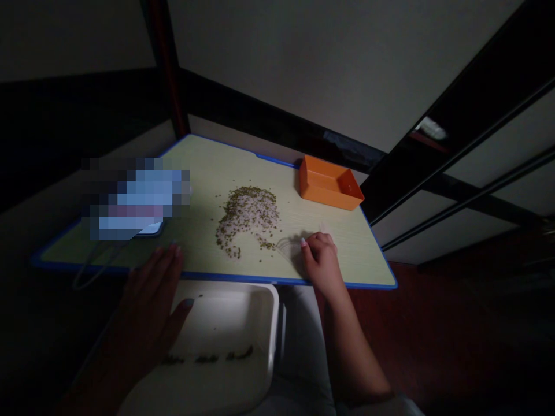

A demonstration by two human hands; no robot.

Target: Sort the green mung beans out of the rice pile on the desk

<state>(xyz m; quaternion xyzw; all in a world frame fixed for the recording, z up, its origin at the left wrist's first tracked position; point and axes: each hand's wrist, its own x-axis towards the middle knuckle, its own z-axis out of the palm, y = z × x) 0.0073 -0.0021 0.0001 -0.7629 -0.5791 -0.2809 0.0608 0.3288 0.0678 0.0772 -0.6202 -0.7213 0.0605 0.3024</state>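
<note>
A spread of small green beans mixed with pale, rice-like grains (249,216) lies on the middle of the pale yellow table (195,167). To its right, my right hand (319,257) is closed on a clear piece of plastic (289,249), whose see-through edge faces the grains; its exact kind is hard to make out. My left hand (151,294) has its fingers stretched out, holding nothing, near the table's front edge and above a white plastic tub (275,323). Dark green beans (206,359) lie in small clusters on the tub's bottom.
An orange open box (332,199) stands at the table's back right corner. On the left is a lit phone-like screen (150,228), mostly blurred out, with a pale cable (93,263) hanging past the blue-edged front. Walls and dark trim stand close behind.
</note>
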